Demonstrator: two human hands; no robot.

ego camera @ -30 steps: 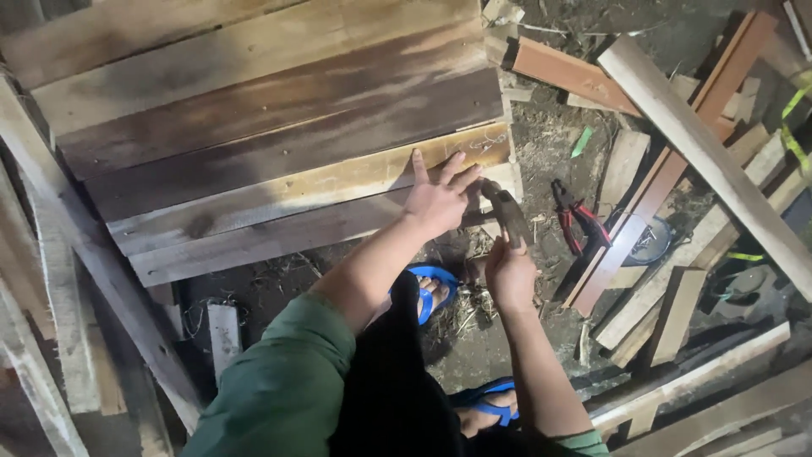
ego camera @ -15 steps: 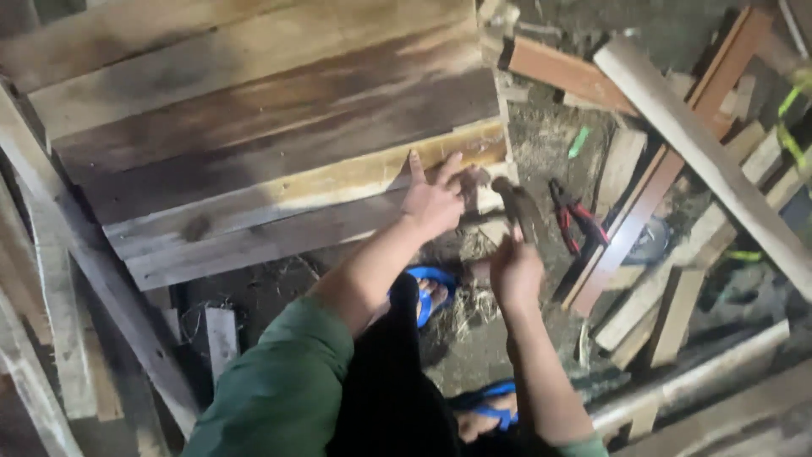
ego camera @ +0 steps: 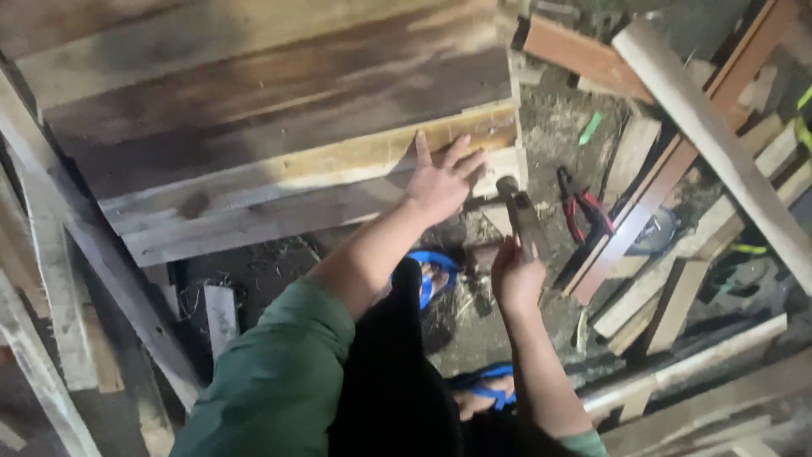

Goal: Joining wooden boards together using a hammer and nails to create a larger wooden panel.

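My left hand (ego camera: 441,179) lies flat, fingers spread, on the lower right corner of a panel of nailed wooden planks (ego camera: 279,118). Its palm presses the pale plank (ego camera: 338,165) near the panel's right end. My right hand (ego camera: 516,278) grips the wooden handle of a hammer (ego camera: 518,213), whose head is raised next to that plank end, just right of my left hand. Both forearms reach out from a green sleeve (ego camera: 279,381).
Red-handled pliers (ego camera: 579,207) lie on the dirt right of the hammer. Loose planks and battens (ego camera: 702,152) pile up at the right. A slanted wooden post (ego camera: 93,254) crosses the left. My feet wear blue sandals (ego camera: 431,275) below.
The view has shifted slightly. My left hand stays flat on the plank; the hammer in my right hand has moved only a little near the plank end.
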